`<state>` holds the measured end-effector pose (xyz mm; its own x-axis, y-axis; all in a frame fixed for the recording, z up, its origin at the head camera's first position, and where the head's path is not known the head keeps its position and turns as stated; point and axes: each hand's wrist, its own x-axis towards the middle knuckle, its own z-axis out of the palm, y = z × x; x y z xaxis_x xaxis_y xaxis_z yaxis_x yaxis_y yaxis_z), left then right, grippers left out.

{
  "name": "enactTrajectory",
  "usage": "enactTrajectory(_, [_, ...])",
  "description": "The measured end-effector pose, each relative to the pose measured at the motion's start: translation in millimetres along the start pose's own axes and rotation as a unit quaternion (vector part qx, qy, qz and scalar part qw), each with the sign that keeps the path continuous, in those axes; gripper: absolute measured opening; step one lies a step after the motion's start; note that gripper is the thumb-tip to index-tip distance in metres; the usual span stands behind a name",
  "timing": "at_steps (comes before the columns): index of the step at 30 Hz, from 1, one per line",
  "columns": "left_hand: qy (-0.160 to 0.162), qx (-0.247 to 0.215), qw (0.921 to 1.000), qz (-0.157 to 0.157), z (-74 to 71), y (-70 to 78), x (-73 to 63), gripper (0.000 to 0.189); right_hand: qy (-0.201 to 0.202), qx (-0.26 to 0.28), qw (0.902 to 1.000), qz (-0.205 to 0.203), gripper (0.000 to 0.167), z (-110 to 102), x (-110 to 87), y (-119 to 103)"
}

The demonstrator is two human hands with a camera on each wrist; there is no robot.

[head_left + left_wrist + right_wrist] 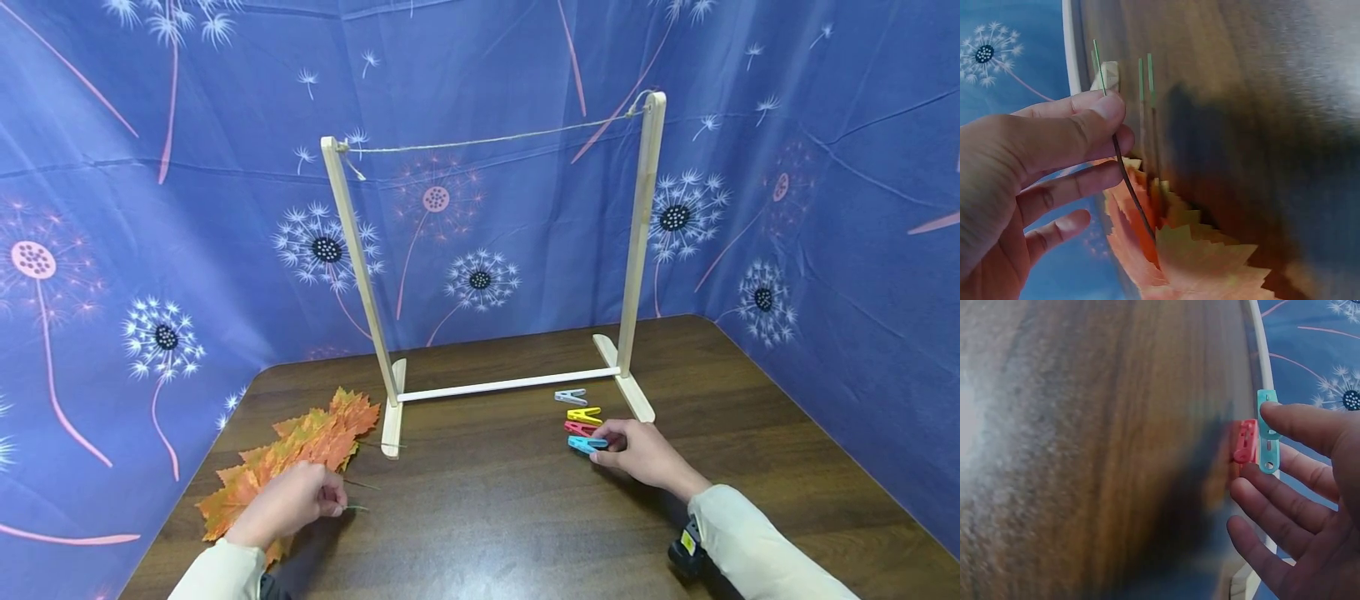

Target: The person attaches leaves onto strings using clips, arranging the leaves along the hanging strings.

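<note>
My left hand (288, 500) pinches the thin stem (1127, 178) of an artificial maple leaf (1207, 265) between thumb and fingers. Orange and yellow maple leaves (296, 446) lie overlapped in a pile beneath and beyond that hand, several stems pointing right. On the other side, my right hand (641, 454) holds a blue clothespin (583, 444) between thumb and fingers, its other fingers spread in the right wrist view. Right behind it lies a red clothespin (577, 428), then a yellow clothespin (585, 414) and a pale grey-blue clothespin (570, 397), in a row.
A wooden frame stands at the back of the brown table (480, 517), with a twine line (487, 142) tied between its posts and a white bar (510, 386) low down. Its right foot (637, 400) is near the clothespins. Blue patterned cloth (480, 225) hangs behind.
</note>
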<state>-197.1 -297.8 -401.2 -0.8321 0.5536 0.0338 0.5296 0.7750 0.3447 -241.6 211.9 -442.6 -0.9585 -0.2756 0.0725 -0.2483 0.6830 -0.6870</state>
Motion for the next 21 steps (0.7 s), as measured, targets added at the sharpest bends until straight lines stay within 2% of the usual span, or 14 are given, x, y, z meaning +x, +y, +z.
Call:
enactTrajectory(8, [-0.001, 0.004, 1.0, 0.003, -14.8, 6.0, 10.6, 0.02, 0.026, 0.009, 0.9994, -0.023, 0.018, -7, 1.4, -3])
enactTrajectory(16, [0.005, 0.012, 0.9999, -0.003, -31.7, 15.7, 22.4, 0.018, 0.079, 0.014, 0.9964, -0.026, 0.026, -17, 9.2, -11])
enactTrajectory(21, [0.009, 0.013, 0.9998, -0.008, -45.9, 21.9, 30.8, 0.016, 0.104, 0.005, 0.9937, -0.042, 0.021, -24, 14.4, -17])
